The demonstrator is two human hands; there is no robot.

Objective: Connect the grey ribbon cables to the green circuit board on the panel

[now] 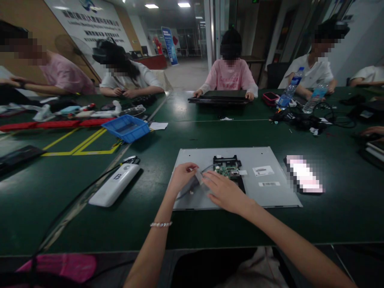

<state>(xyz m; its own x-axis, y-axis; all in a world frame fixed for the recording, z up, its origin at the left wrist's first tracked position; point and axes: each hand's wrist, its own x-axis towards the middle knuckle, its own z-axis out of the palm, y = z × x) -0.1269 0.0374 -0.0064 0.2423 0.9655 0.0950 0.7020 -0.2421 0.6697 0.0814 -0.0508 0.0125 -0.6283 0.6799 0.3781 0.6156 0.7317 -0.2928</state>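
Near the front edge of the table point(105, 228) lies a gray panel point(258, 196); over its left side, the left hand point(181, 178) appears to pinch 1 thin strip point(199, 176), the right hand point(228, 193) beside it, fingers apart. Handling that strip seems to call for a light grip.

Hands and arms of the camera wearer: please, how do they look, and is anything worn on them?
The left hand and right hand wear no gloves, and no sleeves are in view. A pale, shiny bracelet, seemingly beaded, circles the left wrist; the right wrist is bare.
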